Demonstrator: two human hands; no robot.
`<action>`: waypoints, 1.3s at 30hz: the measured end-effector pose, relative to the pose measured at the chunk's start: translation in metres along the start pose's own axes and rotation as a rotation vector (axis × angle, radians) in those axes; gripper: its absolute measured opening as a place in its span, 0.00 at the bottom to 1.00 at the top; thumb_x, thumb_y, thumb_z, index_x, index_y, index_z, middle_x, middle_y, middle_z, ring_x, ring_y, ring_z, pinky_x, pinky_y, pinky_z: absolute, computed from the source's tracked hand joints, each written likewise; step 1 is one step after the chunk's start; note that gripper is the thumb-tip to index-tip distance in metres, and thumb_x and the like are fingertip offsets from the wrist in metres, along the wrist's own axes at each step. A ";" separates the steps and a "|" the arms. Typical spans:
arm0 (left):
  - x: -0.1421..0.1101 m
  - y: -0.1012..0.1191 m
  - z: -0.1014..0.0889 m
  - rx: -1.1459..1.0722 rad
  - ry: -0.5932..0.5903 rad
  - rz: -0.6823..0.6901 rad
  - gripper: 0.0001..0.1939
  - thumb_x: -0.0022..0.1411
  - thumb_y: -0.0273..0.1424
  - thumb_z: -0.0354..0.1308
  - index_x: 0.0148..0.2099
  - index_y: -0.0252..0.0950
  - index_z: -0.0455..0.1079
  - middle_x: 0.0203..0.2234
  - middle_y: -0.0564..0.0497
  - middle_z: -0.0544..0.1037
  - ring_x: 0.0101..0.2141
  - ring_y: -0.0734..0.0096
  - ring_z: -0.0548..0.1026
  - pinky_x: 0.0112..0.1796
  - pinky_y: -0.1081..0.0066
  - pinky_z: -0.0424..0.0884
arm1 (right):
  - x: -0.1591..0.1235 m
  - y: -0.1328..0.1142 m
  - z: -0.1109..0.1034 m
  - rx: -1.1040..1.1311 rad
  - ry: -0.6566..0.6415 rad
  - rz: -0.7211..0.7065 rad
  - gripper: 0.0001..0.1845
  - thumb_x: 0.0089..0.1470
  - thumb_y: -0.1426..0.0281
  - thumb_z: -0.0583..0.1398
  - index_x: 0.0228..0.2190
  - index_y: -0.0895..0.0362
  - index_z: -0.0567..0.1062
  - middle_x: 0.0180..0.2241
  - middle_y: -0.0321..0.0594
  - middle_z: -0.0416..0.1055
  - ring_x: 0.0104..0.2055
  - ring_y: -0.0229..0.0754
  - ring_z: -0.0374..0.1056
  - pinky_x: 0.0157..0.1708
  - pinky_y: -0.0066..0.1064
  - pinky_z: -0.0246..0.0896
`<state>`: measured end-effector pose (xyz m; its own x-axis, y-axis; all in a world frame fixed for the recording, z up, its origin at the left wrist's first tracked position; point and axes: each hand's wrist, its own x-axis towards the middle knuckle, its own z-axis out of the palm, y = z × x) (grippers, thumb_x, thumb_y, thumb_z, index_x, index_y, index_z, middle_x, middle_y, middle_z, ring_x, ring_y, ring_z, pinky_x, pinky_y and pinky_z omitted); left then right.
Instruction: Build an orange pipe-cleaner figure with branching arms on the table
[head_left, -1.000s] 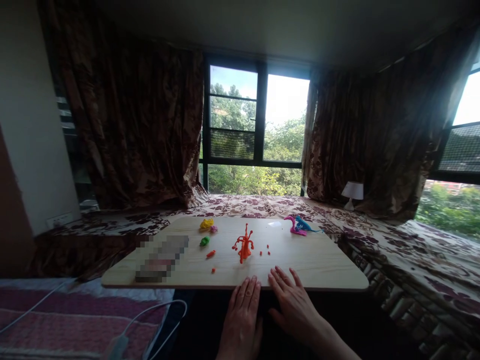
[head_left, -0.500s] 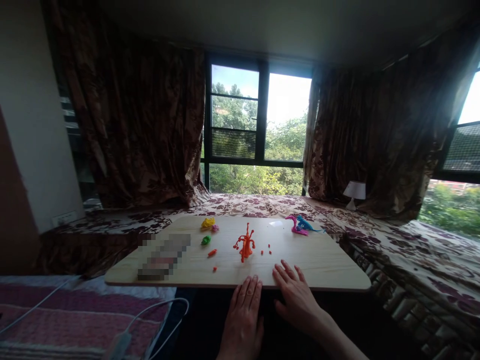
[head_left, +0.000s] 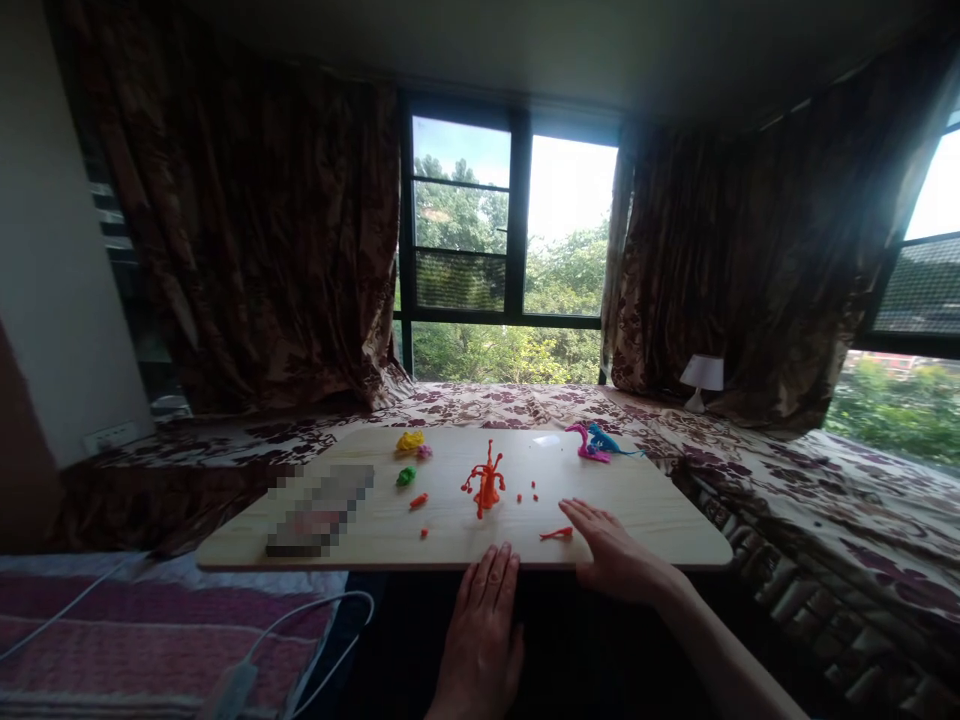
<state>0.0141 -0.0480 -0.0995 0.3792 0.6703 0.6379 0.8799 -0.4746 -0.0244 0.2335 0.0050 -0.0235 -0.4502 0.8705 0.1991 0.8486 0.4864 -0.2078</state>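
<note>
My left hand [head_left: 487, 610] rests palm down on the front edge of the table [head_left: 637, 520], its fingers stretched out and nothing in them. To its right, my right hand [head_left: 604, 535] is open over the tabletop. Just left of its fingers lies a thin orange strip of modelling clay [head_left: 556, 533]. An orange clay figure [head_left: 488, 488] with several thin, knob-ended arms stands upright mid-table. Small orange clay bits [head_left: 520, 498] lie to its right. On its left are an orange clay piece [head_left: 418, 501] and a little orange ball [head_left: 424, 533].
Green clay [head_left: 406, 477] and yellow clay [head_left: 409, 442] lie at the left rear, pink and blue clay figures [head_left: 592, 443] at the right rear. A blurred-out flat object [head_left: 322, 510] occupies the table's left. A white cable [head_left: 330, 598] loops beside the table; a small lamp [head_left: 702, 380] stands behind.
My right hand has moved to the right, uncovering the orange clay strip. My left hand stays at the table edge. The whole view has shifted slightly.
</note>
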 end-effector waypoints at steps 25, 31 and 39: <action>0.042 0.004 -0.049 -1.008 0.129 -0.613 0.17 0.55 0.37 0.52 0.45 0.37 0.70 0.41 0.48 0.75 0.45 0.64 0.70 0.49 0.63 0.62 | 0.003 -0.068 0.009 1.389 0.129 0.010 0.15 0.43 0.61 0.63 0.32 0.58 0.74 0.33 0.40 0.74 0.38 0.42 0.69 0.42 0.34 0.61; 0.044 -0.001 -0.064 -1.291 0.032 -0.722 0.16 0.51 0.39 0.56 0.39 0.35 0.72 0.34 0.49 0.78 0.38 0.64 0.74 0.42 0.68 0.67 | 0.007 -0.079 0.023 1.401 0.176 0.013 0.14 0.44 0.63 0.62 0.34 0.58 0.72 0.32 0.40 0.74 0.35 0.41 0.69 0.39 0.34 0.62; 0.045 -0.002 -0.063 -1.261 0.021 -0.770 0.18 0.48 0.41 0.57 0.37 0.34 0.74 0.29 0.50 0.78 0.33 0.66 0.74 0.35 0.71 0.68 | 0.001 -0.082 0.005 0.774 0.412 -0.175 0.09 0.48 0.68 0.59 0.34 0.54 0.75 0.34 0.38 0.70 0.36 0.38 0.66 0.37 0.31 0.62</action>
<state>0.0110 -0.0527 -0.0225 -0.0691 0.9785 0.1941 0.0297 -0.1924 0.9809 0.1616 -0.0338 -0.0114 -0.2935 0.7551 0.5862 0.2845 0.6544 -0.7005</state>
